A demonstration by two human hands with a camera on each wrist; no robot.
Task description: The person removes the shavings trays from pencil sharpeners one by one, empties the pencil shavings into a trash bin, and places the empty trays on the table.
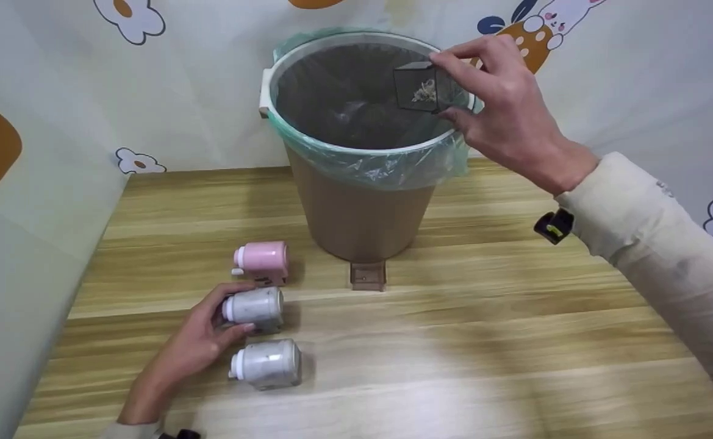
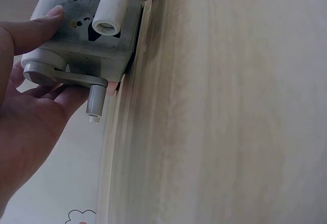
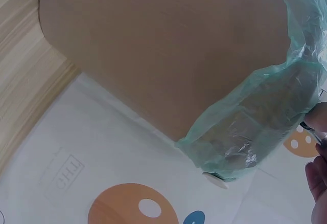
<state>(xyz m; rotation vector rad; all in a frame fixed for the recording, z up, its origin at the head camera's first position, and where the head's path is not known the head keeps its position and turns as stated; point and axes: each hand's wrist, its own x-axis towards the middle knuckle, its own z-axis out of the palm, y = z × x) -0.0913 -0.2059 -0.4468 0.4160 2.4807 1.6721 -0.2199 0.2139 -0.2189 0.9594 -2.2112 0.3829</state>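
Over the mouth of a brown bin (image 1: 362, 213), my right hand (image 1: 508, 107) pinches a small clear smoky drawer (image 1: 406, 88) between thumb and fingers; pale shavings sit inside it. On the table, my left hand (image 1: 194, 341) grips the middle of three hand-crank pencil sharpeners, a grey one (image 1: 258, 306), thumb on one side and fingers on the other. Its crank (image 2: 76, 78) points toward my wrist. A second grey sharpener (image 1: 271, 364) lies nearer me, and a pink sharpener (image 1: 265, 259) lies just beyond. Only the fingertips of the right hand show in the right wrist view.
A green plastic liner (image 1: 386, 169) folds over the bin's rim. Another smoky drawer (image 1: 368, 277) rests on the wooden table (image 1: 484, 305) at the bin's foot. Behind and to the left stand walls covered in printed sheeting (image 1: 210, 91).
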